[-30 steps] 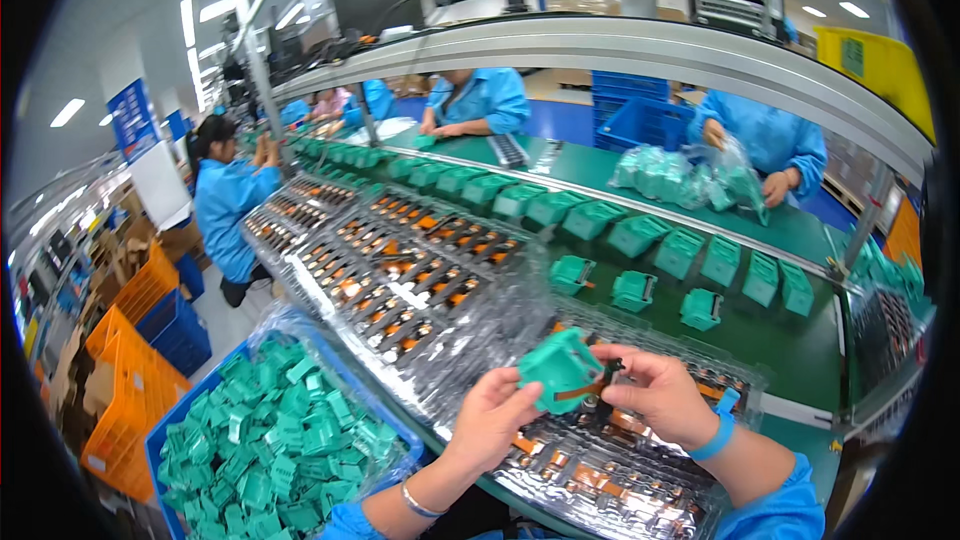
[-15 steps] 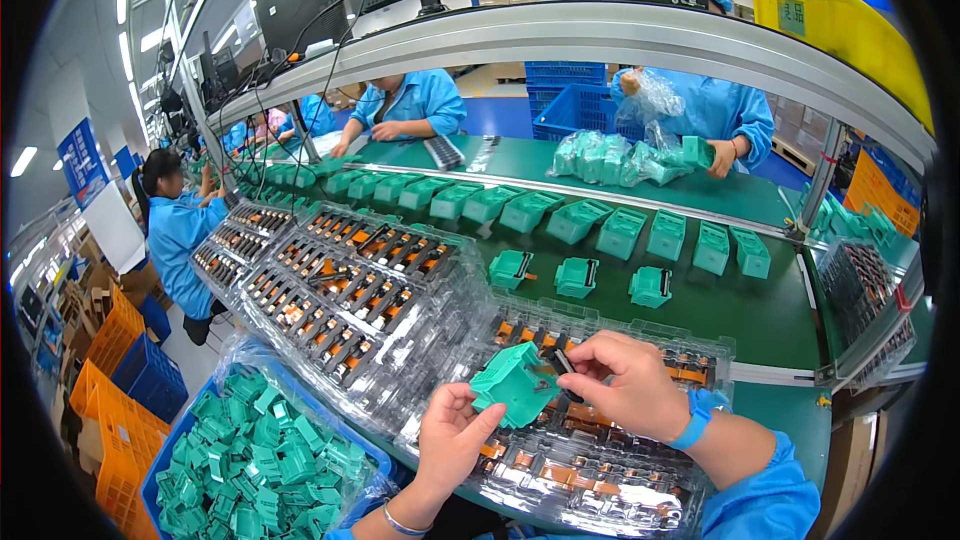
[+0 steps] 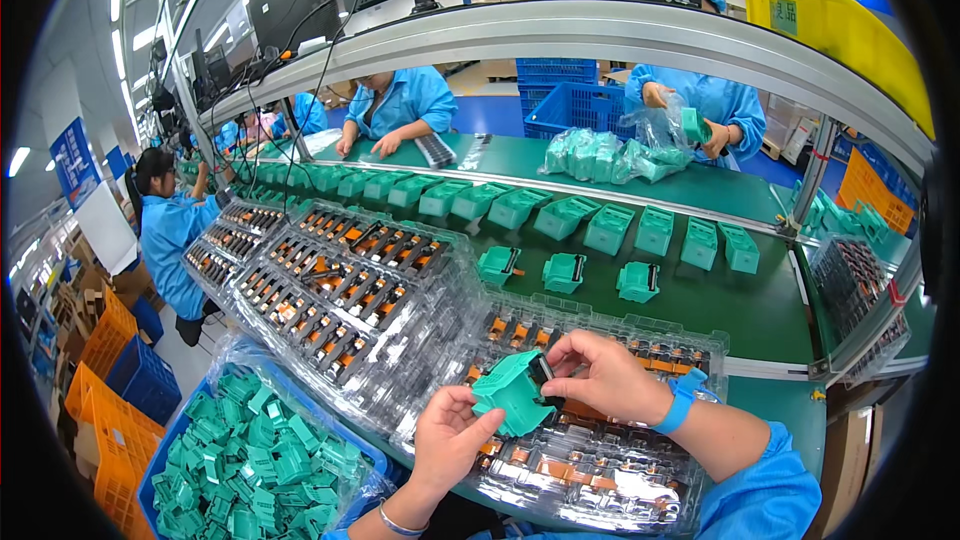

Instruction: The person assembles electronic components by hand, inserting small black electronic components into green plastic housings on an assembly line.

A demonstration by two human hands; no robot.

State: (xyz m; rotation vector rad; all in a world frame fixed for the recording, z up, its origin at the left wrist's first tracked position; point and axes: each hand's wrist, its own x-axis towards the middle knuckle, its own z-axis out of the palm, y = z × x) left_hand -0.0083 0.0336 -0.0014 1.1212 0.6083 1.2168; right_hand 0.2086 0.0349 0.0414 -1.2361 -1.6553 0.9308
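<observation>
Between my two hands, above a clear plastic tray, is a green plastic housing (image 3: 511,393). My left hand (image 3: 452,437) is closed on its left side, thumb along the lower edge. My right hand (image 3: 612,380) pinches a small black part (image 3: 540,372) against the right end of the housing; whether it is seated there I cannot tell. Below lies the clear tray (image 3: 690,420) holding black parts with orange flat strips. Straight ahead on the green belt stand three green housings (image 3: 564,273) with black pieces on them.
A row of green housings (image 3: 517,207) runs along the belt. Stacked clear trays (image 3: 340,290) of black and orange parts lie to the left. A blue bin (image 3: 375,460) of green housings stands lower left. Co-workers in blue sit across the belt; a metal frame (image 3: 560,35) spans above.
My right hand has brought the black part from beside the housing up against its right end. The housing has turned slightly in my left hand.
</observation>
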